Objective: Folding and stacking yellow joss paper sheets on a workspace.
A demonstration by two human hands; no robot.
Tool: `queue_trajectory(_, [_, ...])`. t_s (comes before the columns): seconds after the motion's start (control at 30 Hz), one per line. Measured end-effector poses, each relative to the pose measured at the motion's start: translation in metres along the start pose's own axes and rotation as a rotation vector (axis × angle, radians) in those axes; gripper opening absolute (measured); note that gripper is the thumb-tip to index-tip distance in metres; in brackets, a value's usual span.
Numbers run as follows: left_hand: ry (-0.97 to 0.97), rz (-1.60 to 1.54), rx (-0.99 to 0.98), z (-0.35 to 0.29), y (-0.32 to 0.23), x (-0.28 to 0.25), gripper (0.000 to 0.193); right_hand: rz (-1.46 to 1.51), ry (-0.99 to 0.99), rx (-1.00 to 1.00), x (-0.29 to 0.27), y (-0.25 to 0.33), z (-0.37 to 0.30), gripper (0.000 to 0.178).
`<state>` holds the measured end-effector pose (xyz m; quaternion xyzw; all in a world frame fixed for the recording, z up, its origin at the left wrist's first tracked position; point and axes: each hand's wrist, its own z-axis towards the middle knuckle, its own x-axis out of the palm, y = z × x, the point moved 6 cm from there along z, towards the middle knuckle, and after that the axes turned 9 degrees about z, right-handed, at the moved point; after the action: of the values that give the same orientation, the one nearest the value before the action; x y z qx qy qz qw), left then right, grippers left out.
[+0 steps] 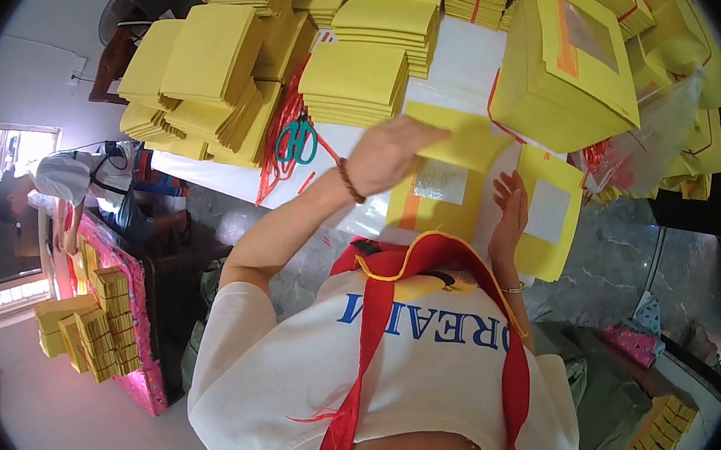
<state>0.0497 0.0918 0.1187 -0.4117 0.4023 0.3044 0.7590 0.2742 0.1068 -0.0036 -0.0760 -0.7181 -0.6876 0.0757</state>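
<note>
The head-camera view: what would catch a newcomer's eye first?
Probably the bright yellow stacks heaped over the far part of the white table. Next, the teal scissors stand out left of centre, lying among red strips. Just in front of the person, a yellow piece bears a silvery panel, with the left hand over its upper left part and the right hand to its right.

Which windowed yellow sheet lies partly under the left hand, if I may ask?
The windowed sheet left of the right hand: the left hand overlaps its upper left. Another sheet lies to its right; a third sheet tops the tall stack.
</note>
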Motion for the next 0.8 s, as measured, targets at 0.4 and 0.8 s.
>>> queue_trajectory(0.4, [-0.026, 0.584, -0.113, -0.031, 0.154, -0.015, 0.054, -0.040, 0.104, 0.152, 0.010, -0.025, -0.006, 0.029])
queue_trajectory(0.8, [0.183, 0.649, -0.174, -0.047, 0.161, 0.026, 0.062, -0.003, 0.100, 0.189, 0.001, -0.037, -0.009, 0.024])
